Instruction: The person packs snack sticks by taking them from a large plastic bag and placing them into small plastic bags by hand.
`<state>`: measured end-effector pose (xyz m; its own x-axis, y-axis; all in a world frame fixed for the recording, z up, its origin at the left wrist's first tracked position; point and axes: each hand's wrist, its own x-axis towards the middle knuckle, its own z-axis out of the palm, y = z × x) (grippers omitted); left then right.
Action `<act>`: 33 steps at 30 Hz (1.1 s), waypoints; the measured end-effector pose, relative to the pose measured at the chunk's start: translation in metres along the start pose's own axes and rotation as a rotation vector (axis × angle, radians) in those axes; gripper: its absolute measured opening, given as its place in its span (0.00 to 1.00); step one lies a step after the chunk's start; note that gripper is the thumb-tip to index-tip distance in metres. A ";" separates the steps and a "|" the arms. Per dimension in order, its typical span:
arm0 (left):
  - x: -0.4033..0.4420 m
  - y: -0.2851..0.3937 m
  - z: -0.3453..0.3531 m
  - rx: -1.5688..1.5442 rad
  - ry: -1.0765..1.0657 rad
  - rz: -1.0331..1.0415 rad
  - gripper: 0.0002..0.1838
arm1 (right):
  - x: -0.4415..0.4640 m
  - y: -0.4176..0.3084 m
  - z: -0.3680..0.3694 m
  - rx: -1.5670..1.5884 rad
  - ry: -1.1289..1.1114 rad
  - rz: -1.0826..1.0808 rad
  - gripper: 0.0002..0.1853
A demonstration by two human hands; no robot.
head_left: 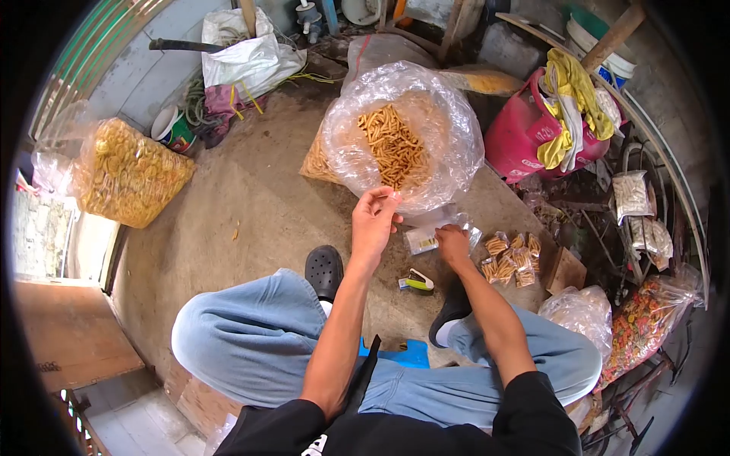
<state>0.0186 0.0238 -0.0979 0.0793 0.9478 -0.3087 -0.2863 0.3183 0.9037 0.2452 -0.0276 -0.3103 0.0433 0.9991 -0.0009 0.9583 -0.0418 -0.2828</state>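
A large clear plastic bag (456, 121) stands in front of me, rolled open, with brown stick-shaped snacks (390, 140) inside. At its near rim is my left hand (372, 224), its thumb and fingertips pinched together; what they hold, if anything, is too small to make out. My right hand (454, 245) is lower and to the right, fingers closed on the small clear plastic bags (422, 239) lying on the floor. Several filled snack packets (521, 261) lie just right of that hand. A green stapler (418, 280) rests on the floor between my feet.
A big bag of yellow snacks (133, 175) stands at the left. A pink tub (525, 133) with yellow cloth is at the right, above a wooden block (564, 271). A bag of colourful snacks (646, 319) leans at the far right. White sacks (255, 53) sit at the back.
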 end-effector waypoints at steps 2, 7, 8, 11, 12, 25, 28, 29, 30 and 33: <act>0.001 -0.005 -0.001 0.022 -0.022 -0.026 0.14 | 0.002 -0.001 -0.009 0.179 -0.030 0.128 0.09; -0.002 -0.013 0.000 0.075 -0.042 -0.027 0.14 | 0.018 0.010 -0.041 0.784 -0.124 0.293 0.11; -0.002 -0.015 -0.001 0.093 -0.047 -0.025 0.15 | 0.021 0.009 -0.047 0.854 -0.122 0.330 0.11; -0.003 -0.018 -0.001 0.132 -0.056 -0.036 0.15 | 0.024 0.003 -0.068 0.872 -0.141 0.365 0.13; -0.003 -0.021 -0.002 0.133 -0.059 -0.031 0.15 | 0.024 0.001 -0.076 0.818 -0.166 0.367 0.15; -0.005 -0.038 0.000 0.248 -0.203 -0.116 0.22 | 0.036 -0.048 -0.193 1.128 -0.243 0.226 0.09; -0.008 -0.020 0.006 0.223 -0.277 -0.126 0.27 | 0.033 -0.073 -0.215 1.221 -0.234 0.090 0.09; -0.008 -0.015 0.007 0.191 -0.350 -0.102 0.29 | 0.031 -0.083 -0.223 1.246 -0.281 0.046 0.08; -0.012 -0.006 0.009 0.191 -0.348 -0.099 0.29 | 0.029 -0.092 -0.230 1.272 -0.328 0.002 0.07; -0.022 0.020 0.014 -0.036 -0.381 0.049 0.24 | 0.025 -0.112 -0.241 1.287 -0.375 -0.049 0.08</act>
<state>0.0242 0.0097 -0.0695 0.4119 0.9024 -0.1268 -0.3310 0.2778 0.9018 0.2075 -0.0005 -0.0478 -0.2613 0.9507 -0.1669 0.0018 -0.1724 -0.9850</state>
